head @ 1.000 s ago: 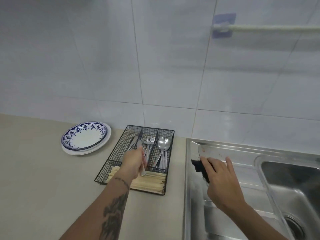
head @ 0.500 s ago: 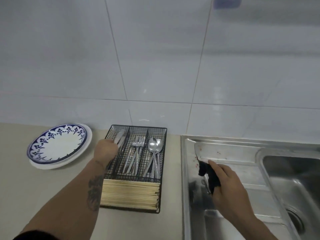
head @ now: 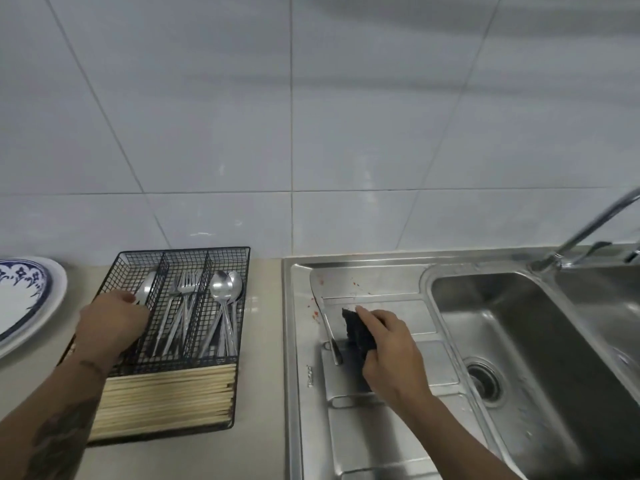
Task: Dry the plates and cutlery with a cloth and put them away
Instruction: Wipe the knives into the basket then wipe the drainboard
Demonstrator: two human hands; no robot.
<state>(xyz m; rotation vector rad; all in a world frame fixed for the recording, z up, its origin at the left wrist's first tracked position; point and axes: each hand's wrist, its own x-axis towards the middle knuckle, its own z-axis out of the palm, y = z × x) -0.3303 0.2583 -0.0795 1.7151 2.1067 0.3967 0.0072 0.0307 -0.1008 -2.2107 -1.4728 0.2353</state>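
The left hand (head: 110,323) holds a knife (head: 147,289) in the far-left compartment of the basket (head: 180,252); right-hand fingers (head: 369,315) grip the cloth (head: 358,332). Dropped carelessly, the knife could rattle against the wire.

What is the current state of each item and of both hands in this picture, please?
Left hand: curled over the cutlery basket's left compartment.
Right hand: gripping the dark cloth on the drainboard.
Cutlery basket: on the counter, holding forks, spoons, chopsticks.
Plates: stacked.
Knife: lying on the drainboard.
Tap: no water visible.
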